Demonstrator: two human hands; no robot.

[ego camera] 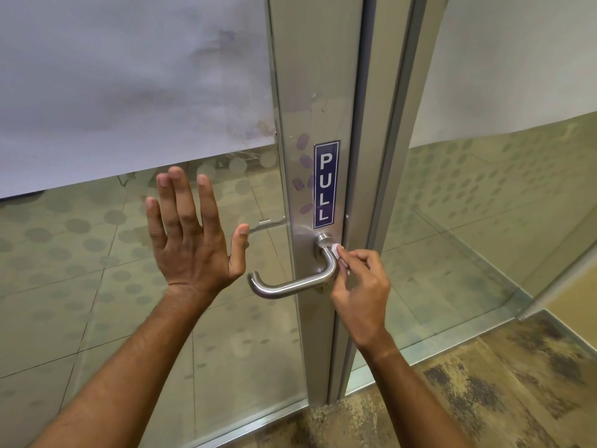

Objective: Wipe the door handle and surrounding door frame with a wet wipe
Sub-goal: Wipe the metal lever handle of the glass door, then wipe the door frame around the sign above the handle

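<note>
A brushed steel lever door handle juts from the aluminium door frame of a glass door. My right hand pinches a small folded white wet wipe and presses it against the handle's neck, just below the round base. My left hand is flat and spread against the glass pane, left of the handle, holding nothing. Purple smudges and marks show on the frame above the handle.
A blue PULL sticker runs down the frame above the handle. A frosted film covers the upper glass. A fixed glass panel stands to the right, and a mottled brown floor lies below.
</note>
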